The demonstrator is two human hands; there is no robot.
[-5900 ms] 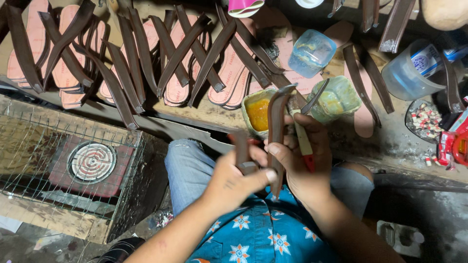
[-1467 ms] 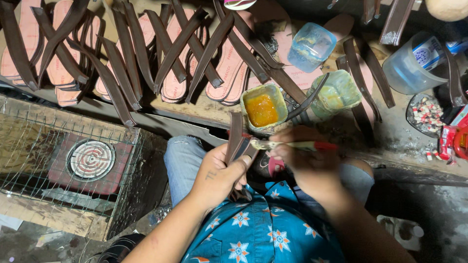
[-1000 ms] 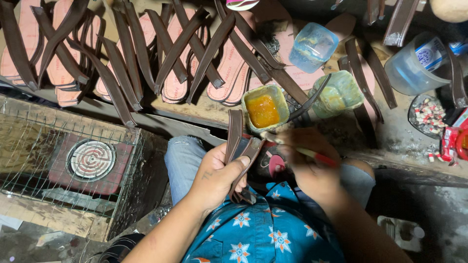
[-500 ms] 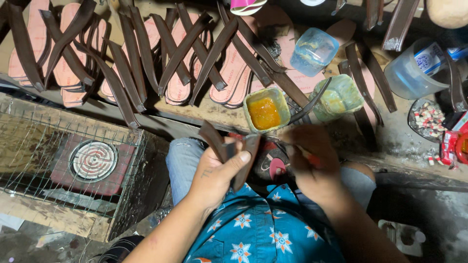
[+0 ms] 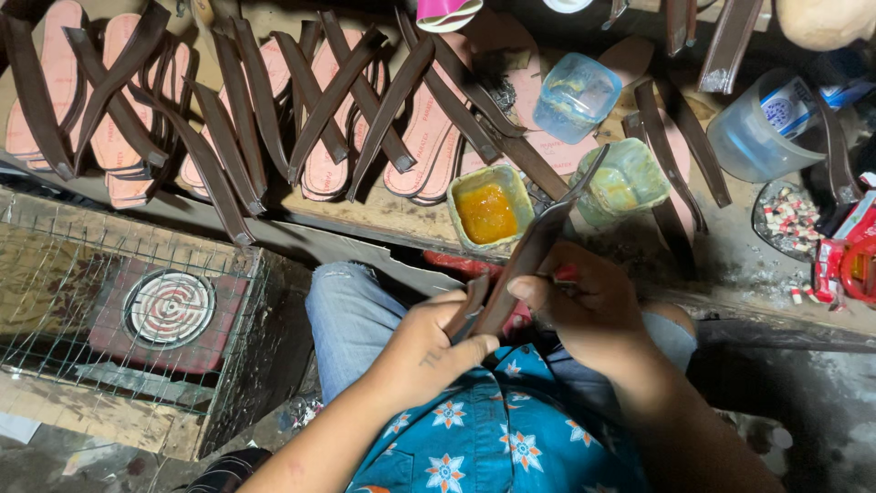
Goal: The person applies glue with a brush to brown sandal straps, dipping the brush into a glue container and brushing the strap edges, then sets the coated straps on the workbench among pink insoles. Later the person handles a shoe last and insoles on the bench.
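Observation:
My left hand (image 5: 429,351) grips a brown leather sandal strap (image 5: 525,265) over my lap, and the strap slants up to the right. My right hand (image 5: 589,306) pinches the same strap at its middle and also holds a red-handled brush (image 5: 566,272), mostly hidden by the fingers. Just beyond the hands stands a small square tub of orange glue (image 5: 486,212) on the bench edge. A greenish tub (image 5: 625,181) stands to its right.
Rows of pink insoles (image 5: 424,151) with brown straps (image 5: 333,96) laid over them cover the bench. A clear blue cup (image 5: 575,96) and a plastic jar (image 5: 762,132) stand at the back right. A caged electric coil heater (image 5: 169,309) sits at the left.
The strap was folded low between my hands half a second ago; it now points up to the right, with my right fingers on its middle.

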